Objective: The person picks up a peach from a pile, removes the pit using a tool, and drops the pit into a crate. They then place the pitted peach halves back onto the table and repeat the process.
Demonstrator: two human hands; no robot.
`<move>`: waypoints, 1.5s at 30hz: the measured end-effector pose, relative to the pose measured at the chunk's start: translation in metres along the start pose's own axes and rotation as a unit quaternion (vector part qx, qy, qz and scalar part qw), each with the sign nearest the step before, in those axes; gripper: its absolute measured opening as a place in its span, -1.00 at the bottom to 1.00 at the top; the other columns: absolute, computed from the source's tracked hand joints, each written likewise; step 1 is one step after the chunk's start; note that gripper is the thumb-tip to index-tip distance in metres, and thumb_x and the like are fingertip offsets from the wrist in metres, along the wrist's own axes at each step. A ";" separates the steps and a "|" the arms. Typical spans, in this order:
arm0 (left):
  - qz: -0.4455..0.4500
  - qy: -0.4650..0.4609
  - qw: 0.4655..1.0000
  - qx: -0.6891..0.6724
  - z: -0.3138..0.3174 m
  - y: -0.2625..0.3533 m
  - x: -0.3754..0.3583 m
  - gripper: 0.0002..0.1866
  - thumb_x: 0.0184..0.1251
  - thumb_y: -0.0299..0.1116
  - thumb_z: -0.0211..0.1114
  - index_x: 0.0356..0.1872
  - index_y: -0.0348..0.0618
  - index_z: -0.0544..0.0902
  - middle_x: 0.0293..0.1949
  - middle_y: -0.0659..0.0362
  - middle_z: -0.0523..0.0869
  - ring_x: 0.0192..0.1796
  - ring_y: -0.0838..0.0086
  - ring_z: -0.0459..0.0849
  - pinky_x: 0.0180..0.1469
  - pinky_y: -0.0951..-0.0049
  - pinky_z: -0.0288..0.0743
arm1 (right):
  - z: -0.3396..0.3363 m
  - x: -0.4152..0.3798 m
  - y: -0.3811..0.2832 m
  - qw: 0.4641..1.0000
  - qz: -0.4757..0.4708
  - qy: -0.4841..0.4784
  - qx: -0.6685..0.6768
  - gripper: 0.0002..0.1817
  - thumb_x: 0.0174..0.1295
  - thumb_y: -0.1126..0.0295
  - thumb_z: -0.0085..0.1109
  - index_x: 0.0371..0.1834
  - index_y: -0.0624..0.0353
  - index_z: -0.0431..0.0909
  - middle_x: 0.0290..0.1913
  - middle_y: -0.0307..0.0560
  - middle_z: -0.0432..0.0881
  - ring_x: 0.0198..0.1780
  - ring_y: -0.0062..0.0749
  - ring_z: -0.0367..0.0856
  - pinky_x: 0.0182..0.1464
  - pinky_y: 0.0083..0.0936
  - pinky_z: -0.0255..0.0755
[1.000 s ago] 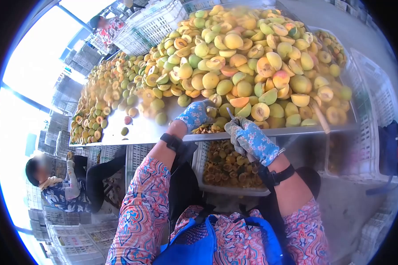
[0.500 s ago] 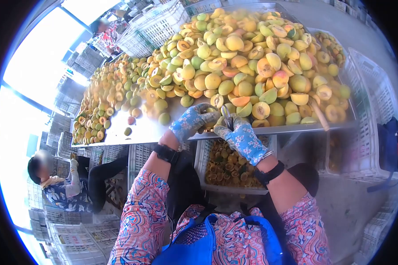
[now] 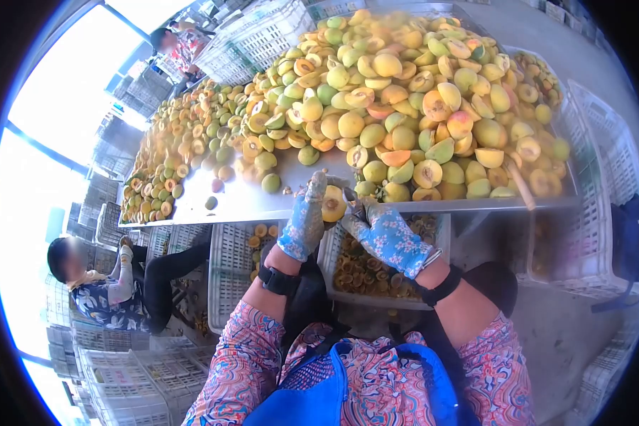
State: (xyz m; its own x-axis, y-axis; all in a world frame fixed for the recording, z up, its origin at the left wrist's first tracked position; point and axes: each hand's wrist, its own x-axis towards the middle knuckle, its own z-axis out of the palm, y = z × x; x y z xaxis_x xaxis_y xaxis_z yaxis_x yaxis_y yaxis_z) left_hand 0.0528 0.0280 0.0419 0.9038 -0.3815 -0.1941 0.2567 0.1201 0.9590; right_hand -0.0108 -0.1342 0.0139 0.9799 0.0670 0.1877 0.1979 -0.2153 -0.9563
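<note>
My left hand (image 3: 307, 219), in a blue floral glove with a dirty palm, holds a halved yellow fruit (image 3: 333, 204) with its cut face showing. Just to the right, my right hand (image 3: 382, 231), gloved alike, is closed round a small dark tool (image 3: 351, 197) whose tip is near the fruit; its shape is mostly hidden. Both hands are at the front edge of a metal table (image 3: 263, 207). Beyond them lies a large heap of halved and whole fruit (image 3: 397, 92). A wooden handle (image 3: 520, 183) sticks out of the heap at the right.
Below the table edge, a crate (image 3: 331, 273) holds fruit halves, with another crate (image 3: 224, 284) to its left. White crates stand at the right (image 3: 603, 142) and back left (image 3: 270, 32). One person (image 3: 110, 295) sits at the left; another (image 3: 184, 46) is at the far left.
My left hand has turned more upright, and the fruit's cut face now shows. My right hand has lowered slightly, with the tool tilted. The crate at the left shows more.
</note>
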 end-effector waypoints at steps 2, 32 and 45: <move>0.016 -0.013 1.000 0.014 0.000 -0.004 0.002 -0.41 0.45 0.19 0.01 -0.05 -0.23 0.59 -0.22 0.06 0.71 -0.14 0.37 0.71 -0.06 0.36 0.63 | 0.006 -0.005 -0.001 0.990 -0.009 -0.052 -0.133 -0.55 0.32 0.11 0.13 -0.06 0.36 0.45 -0.27 0.32 0.62 -0.15 0.20 0.61 -0.09 -0.07 0.47; 0.083 0.103 0.988 -0.074 0.021 -0.033 -0.004 -0.64 0.45 -0.09 0.18 -0.28 -0.24 0.62 -0.39 0.08 0.70 -0.41 0.40 0.67 -0.35 0.43 0.60 | 0.000 -0.007 -0.020 0.852 0.301 -0.251 0.347 -0.81 0.38 0.25 0.08 -0.34 0.07 0.40 -0.66 -0.37 0.32 -0.77 -0.66 0.20 -0.76 -0.65 0.07; -0.045 -0.038 0.931 -0.361 0.021 -0.025 0.018 -0.56 0.40 0.09 0.18 -0.30 -0.15 0.60 -0.38 0.10 0.68 -0.40 0.32 0.66 -0.32 0.34 0.61 | -0.014 -0.008 -0.021 0.925 0.203 -0.235 0.217 -0.82 0.34 0.21 0.11 -0.27 0.06 0.46 -0.62 -0.41 0.34 -0.68 -0.67 0.27 -0.64 -0.66 0.20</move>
State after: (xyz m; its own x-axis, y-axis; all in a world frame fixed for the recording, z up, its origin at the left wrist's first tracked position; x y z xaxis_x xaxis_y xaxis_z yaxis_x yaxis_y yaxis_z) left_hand 0.0555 -0.0007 0.0191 0.8477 -0.4799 -0.2262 0.5184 0.6583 0.5458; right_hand -0.0220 -0.1443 0.0358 0.8329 0.5050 -0.2265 -0.3118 0.0900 -0.9459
